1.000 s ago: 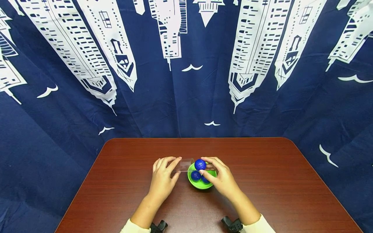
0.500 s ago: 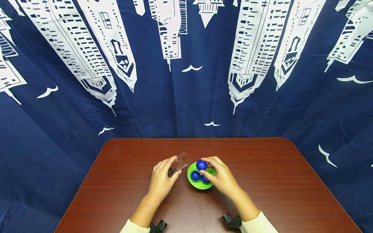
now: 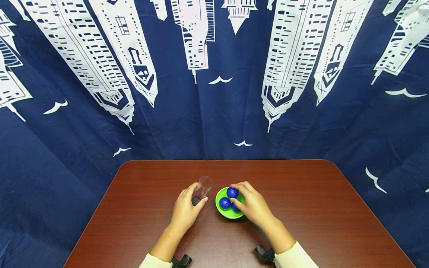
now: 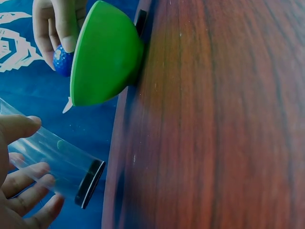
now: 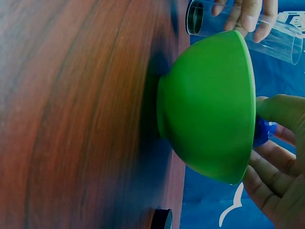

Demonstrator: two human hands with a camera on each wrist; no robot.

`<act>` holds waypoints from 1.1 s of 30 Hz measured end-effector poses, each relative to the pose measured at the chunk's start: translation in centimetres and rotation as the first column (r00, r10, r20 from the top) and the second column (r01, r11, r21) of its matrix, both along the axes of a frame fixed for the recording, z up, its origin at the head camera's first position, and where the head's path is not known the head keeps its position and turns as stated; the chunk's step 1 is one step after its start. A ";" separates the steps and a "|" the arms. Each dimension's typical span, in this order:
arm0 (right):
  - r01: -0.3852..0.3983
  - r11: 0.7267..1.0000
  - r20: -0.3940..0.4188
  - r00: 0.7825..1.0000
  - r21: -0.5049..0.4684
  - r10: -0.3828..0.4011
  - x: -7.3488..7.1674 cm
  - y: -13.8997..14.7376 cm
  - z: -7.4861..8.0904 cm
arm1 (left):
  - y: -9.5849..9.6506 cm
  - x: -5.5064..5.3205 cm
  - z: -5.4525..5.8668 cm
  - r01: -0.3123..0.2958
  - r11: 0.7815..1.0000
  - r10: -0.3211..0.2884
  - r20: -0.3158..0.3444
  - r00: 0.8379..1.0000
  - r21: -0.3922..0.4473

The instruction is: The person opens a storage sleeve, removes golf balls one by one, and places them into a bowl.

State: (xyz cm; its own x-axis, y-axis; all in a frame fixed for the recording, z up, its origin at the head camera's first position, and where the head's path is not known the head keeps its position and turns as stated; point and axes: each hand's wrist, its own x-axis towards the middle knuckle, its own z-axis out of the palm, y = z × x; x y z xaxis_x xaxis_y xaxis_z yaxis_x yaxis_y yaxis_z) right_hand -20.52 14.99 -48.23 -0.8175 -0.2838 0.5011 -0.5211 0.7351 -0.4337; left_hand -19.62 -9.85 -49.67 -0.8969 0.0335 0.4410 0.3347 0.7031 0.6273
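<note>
My left hand (image 3: pixel 186 208) holds a clear cylindrical container (image 3: pixel 203 186) with a black base (image 4: pixel 90 183), thumb on one side and fingers on the other. The container leans, its open end up and away, and shows nothing inside. Right of it stands a green bowl (image 3: pixel 230 216). My right hand (image 3: pixel 256 206) reaches over the bowl's rim and pinches a dimpled blue golf ball (image 3: pixel 232 192) between thumb and fingers. Two more blue golf balls lie in the bowl, one at left (image 3: pixel 225 203) and another (image 3: pixel 235 207) partly under the right thumb.
The brown wooden table (image 3: pixel 151 186) has rounded far corners. Behind it hangs a navy cloth (image 3: pixel 177 123) printed with white buildings and birds. A small black object (image 5: pixel 162 219) shows beyond the bowl in the right wrist view. Black cameras (image 3: pixel 264 254) sit on both wrists.
The clear container has swung from lying sideways over the bowl to more upright, left of the bowl. The pinched golf ball has come down to the bowl, with my right hand lowering.
</note>
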 end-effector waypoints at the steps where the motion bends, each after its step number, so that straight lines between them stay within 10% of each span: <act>1: 0.007 1.000 -0.002 1.000 0.016 -0.007 0.0 0.0 0.0 | 0.0 0.0 0.0 -0.002 1.000 0.002 0.006 1.000 0.002; 33: 0.124 0.956 -0.034 0.992 0.265 -0.119 -0.4 -1.9 -0.2 | -0.2 -0.2 -1.1 0.042 0.997 -0.045 0.049 0.998 0.072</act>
State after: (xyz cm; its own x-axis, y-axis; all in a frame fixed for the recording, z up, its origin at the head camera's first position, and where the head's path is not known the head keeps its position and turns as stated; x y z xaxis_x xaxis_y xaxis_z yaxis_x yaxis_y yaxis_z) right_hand -20.88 13.11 -48.44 -0.8460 -0.3075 0.4356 -0.4262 0.8809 -0.2059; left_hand -19.84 -10.02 -50.80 -0.9166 0.0433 0.3976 0.3305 0.6416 0.6922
